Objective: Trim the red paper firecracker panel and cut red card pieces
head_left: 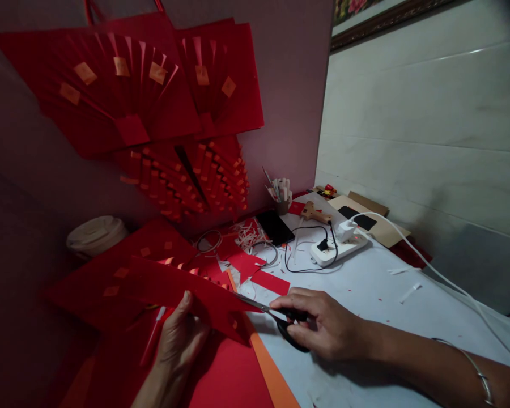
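Observation:
My left hand (181,331) grips a strip of red card (174,286) by its lower edge, the thumb on the near face and the other fingers behind. Black-handled scissors (287,328) are in my right hand (329,323), with fingers and thumb at the handle loops. Their blades reach to the right end of the red card, along its upper edge. Small curled red pieces (193,272) show along the far side of that edge. Beneath my left hand lie larger red sheets (225,374) with an orange sheet (266,362) under them. A red pen (153,337) lies beside my left wrist.
Folded red paper fans (131,85) hang on the wall at upper left. On the white table are a glue gun (317,213), a power strip (340,250) with cables, a black phone (275,228), paper scraps (249,235) and a cup of pens (281,198).

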The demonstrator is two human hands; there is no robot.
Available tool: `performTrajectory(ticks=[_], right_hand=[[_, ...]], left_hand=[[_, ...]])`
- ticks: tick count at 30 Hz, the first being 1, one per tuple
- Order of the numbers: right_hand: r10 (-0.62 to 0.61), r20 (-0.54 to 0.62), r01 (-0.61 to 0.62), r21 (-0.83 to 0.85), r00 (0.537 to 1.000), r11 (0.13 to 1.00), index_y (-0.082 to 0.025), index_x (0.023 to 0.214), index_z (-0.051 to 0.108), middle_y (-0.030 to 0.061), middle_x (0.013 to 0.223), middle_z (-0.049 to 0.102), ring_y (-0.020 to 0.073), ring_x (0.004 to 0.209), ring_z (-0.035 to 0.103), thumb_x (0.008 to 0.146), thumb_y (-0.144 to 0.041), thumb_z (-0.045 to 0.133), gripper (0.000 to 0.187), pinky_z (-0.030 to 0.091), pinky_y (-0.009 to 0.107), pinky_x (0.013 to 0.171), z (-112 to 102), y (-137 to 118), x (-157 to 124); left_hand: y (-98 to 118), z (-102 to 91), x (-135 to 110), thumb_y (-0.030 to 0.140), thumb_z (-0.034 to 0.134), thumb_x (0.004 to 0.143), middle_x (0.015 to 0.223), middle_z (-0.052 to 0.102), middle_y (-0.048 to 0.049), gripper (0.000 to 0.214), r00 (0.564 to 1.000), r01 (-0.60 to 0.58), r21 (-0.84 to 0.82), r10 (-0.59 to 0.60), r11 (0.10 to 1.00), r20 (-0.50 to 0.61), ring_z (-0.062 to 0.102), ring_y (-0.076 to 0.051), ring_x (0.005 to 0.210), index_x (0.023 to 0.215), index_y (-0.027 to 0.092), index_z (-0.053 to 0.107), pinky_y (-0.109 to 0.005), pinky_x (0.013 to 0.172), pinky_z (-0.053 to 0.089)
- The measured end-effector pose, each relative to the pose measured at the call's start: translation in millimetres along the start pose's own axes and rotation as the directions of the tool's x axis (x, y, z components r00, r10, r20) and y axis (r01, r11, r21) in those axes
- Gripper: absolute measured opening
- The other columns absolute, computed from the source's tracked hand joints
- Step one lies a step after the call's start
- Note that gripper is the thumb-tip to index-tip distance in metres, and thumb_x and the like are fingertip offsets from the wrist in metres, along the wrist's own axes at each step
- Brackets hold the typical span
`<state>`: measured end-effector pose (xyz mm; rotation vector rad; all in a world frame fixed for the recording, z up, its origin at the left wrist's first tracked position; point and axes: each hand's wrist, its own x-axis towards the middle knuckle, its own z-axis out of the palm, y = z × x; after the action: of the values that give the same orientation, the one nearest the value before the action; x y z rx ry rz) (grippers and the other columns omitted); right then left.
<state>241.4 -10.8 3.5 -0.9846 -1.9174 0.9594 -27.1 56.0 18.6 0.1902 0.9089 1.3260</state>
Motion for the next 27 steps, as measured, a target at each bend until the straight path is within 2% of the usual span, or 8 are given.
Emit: performTrajectory(ticks=[10, 21, 27], right_hand=[[-0.005, -0.001, 0.005, -0.008, 1.0, 1.0, -0.019, 0.121, 0.067, 0.002, 0.083, 0.058, 0.015, 0.07, 0.053, 0.082, -0.014, 0.062, 0.039, 0.045, 0.027, 0.064, 1, 0, 0], [0.0, -0.003, 0.0, -0.012, 1.0, 1.0, -0.021, 0.12, 0.068, 0.0023, 0.082, 0.059, 0.0159, 0.071, 0.054, 0.081, -0.013, 0.061, 0.04, 0.046, 0.028, 0.064, 0, 0, 1], [0.004, 0.011, -0.004, -0.023, 1.0, 1.0, -0.021, 0.121, 0.067, 0.0027, 0.085, 0.06, 0.0157, 0.072, 0.055, 0.079, -0.012, 0.062, 0.043, 0.046, 0.028, 0.065, -2, -3, 1]], left_hand=[[1, 0.1, 1, 0.004, 0.034, 0.095, 0.071, 0.079, -0.0072, 0.046, 1.0, 0.011, -0.03, -0.012, 0.999, -0.019, 0.075, -0.02, 0.066, 0.075, 0.015, 0.074, -0.033, 0.069, 0.064], [1, -7.2, 5, 0.0, 0.037, 0.092, 0.074, 0.08, -0.0064, 0.044, 0.999, 0.019, -0.046, -0.017, 0.999, 0.029, 0.076, -0.018, 0.07, 0.078, 0.017, 0.075, -0.03, 0.077, 0.062], [1, -11.4, 8, 0.0, 0.043, 0.09, 0.079, 0.08, -0.0091, 0.036, 0.998, 0.039, -0.039, -0.038, 0.998, 0.045, 0.076, -0.021, 0.076, 0.081, 0.015, 0.075, -0.034, 0.08, 0.062]])
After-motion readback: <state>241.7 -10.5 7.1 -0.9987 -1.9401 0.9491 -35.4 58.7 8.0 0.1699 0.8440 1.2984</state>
